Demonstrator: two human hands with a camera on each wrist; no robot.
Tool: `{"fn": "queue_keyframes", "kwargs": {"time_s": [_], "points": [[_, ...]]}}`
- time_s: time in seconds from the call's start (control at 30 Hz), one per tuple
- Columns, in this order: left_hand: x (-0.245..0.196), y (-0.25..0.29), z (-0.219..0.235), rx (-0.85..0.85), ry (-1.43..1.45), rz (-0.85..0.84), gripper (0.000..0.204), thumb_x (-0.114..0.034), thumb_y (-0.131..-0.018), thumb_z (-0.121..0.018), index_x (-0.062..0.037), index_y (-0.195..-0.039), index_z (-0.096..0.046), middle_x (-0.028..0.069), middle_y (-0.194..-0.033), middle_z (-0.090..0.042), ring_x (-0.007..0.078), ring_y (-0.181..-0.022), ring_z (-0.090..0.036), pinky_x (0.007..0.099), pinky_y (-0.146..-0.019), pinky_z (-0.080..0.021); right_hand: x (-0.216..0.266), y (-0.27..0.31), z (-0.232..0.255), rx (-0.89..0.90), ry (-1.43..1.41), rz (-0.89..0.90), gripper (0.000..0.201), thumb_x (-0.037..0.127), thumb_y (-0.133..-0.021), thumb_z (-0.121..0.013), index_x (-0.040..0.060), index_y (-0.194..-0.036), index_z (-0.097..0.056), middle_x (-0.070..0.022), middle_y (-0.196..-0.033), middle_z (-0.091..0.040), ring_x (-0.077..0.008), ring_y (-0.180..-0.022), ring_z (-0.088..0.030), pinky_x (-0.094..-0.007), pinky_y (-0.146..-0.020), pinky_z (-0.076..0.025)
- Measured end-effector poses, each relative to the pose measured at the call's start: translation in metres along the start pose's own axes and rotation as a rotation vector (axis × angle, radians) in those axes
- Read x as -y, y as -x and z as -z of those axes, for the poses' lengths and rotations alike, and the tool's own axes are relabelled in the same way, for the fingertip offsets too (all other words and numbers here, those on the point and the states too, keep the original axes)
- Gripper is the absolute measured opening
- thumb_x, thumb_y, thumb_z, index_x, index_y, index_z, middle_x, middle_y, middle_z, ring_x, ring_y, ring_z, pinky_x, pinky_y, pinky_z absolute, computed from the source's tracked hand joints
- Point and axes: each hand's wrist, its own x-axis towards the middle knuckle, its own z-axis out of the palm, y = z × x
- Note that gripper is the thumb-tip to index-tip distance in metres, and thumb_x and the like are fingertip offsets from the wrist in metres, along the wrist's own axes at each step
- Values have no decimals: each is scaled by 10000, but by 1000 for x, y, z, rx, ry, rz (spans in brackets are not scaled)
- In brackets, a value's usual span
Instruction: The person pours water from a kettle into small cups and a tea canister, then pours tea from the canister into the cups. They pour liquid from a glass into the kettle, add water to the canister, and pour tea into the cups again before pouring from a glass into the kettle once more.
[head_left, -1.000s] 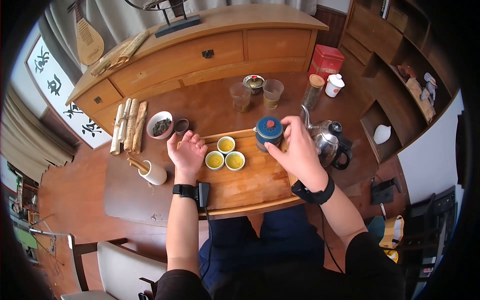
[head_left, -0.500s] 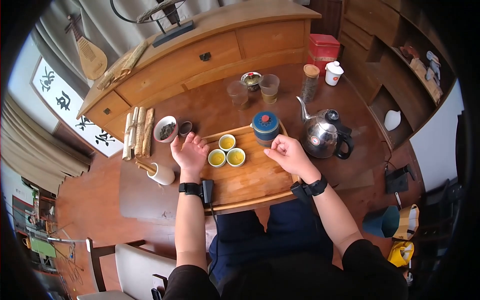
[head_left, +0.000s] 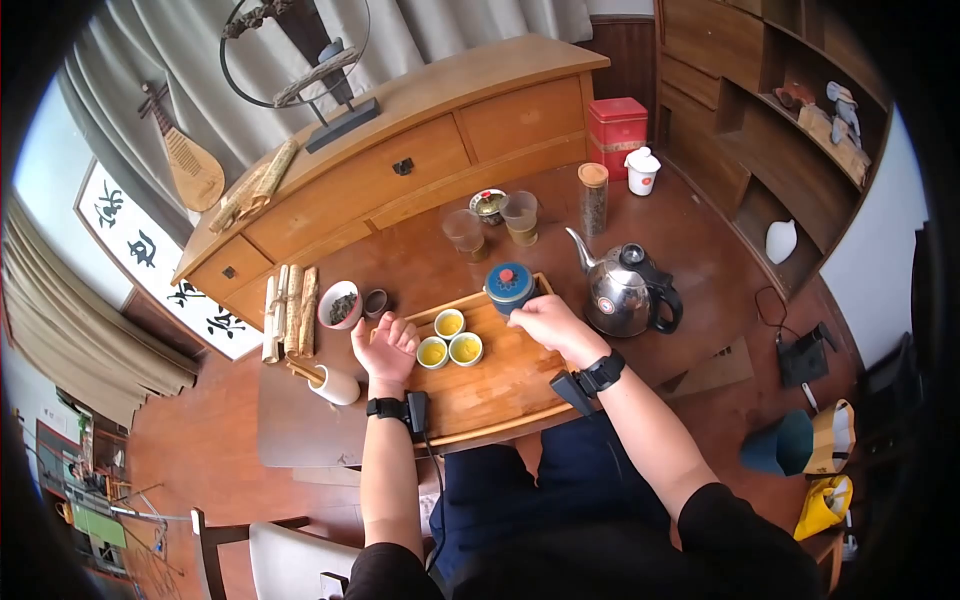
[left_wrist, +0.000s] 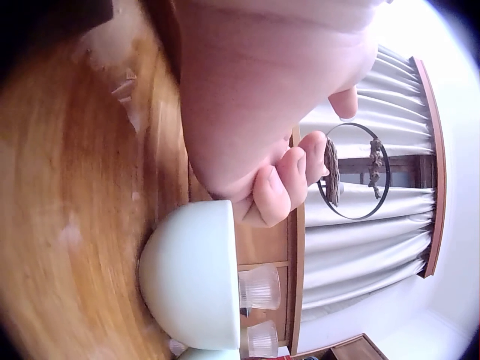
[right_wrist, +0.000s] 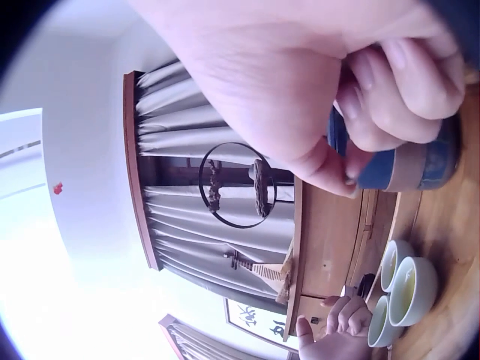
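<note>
A blue lidded teapot (head_left: 511, 287) with a red knob and a spout on its left side stands at the far right of the wooden tea tray (head_left: 495, 400). Curled fingers of my right hand (head_left: 560, 333) grip it at its near side, where the hand hides the handle. Left of the pot, three small pale cups (head_left: 466, 349) of yellow tea are grouped on the tray. My left hand (head_left: 388, 358) is held beside them, palm up, fingers loosely bent around nothing. In the left wrist view, a cup (left_wrist: 191, 274) appears just below that hand.
A steel kettle (head_left: 618, 295) stands right of the tray. Behind are two clear cups (head_left: 520, 220), a patterned lidded bowl (head_left: 488, 205) and a cork-topped jar (head_left: 593, 200). To the left are a bowl of tea leaves (head_left: 342, 308), a small dark cup (head_left: 377, 303), bamboo scrolls (head_left: 290, 315) and a white tool holder (head_left: 335, 385).
My right hand, earlier spread at the pot's right side, has come down to its near side and curled its fingers there. The left hand keeps its pose; the head view has shifted.
</note>
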Motion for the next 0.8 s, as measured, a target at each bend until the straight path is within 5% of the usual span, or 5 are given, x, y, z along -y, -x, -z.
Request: {"fn": "queue_keyframes", "kwargs": {"time_s": [0.17,0.33,0.43,0.8], "points": [[-3,2,-3,-7,29,-32,492,-535,-855,-608,-49,-932,-598,8,-620,-359,163,-603,-342,304,-548,-308,-7,1,-5,49,-101,-109,224,253,-855,-675,49,-763,-661,46,-553,-452,-59,-403,-335,-260,-382,-227],[-4,1,-2,-19,50,-42,492,-534,-855,-611,-50,-943,-593,14,-645,-371,164,-616,-352,305,-557,-318,-19,4,-10,197,-342,-75,252,99,-931,-607,107,-690,-531,72,-618,-410,-24,-490,-329,-215,-437,-204],[-5,3,-7,-28,55,-44,487,-530,-857,-613,-52,-945,-588,16,-659,-376,164,-624,-356,306,-562,-323,-27,6,-14,251,-344,137,349,68,-936,-617,139,-649,-433,81,-597,-378,-13,-486,-305,-214,-445,-203],[-5,4,-11,-53,73,-72,475,-516,-866,-607,-50,-955,-581,23,-681,-390,168,-637,-364,308,-570,-329,-30,7,-10,307,-505,114,345,53,-928,-614,145,-645,-440,92,-588,-358,-12,-476,-276,-215,-443,-184]]}}
